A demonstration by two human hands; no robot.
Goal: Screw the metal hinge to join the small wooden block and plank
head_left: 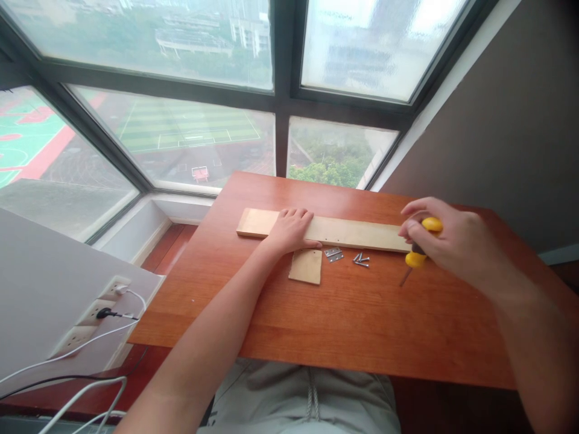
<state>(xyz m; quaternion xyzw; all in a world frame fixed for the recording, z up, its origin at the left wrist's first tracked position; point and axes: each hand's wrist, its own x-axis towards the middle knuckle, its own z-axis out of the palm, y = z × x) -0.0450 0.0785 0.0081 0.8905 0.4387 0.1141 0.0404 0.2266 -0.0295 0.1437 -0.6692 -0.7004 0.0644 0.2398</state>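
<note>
A long pale wooden board (357, 232) lies across the table. My left hand (292, 231) rests on it with the fingers stretched over its top and the thumb at its near edge. Just below that hand is a small square wooden piece (306, 267) with a hole near one corner. A metal hinge (334, 254) and several screws (360, 260) lie to the right of it. My right hand (441, 238) is closed around a yellow and black screwdriver (415, 259), held over the board's right end with its shaft slanting down and left.
The reddish-brown table (316, 325) stands against large windows (190, 132). A grey wall (497, 120) rises on the right. To the left, wall sockets (85, 319) carry plugs and white and black cables (85, 398) near the table's edge.
</note>
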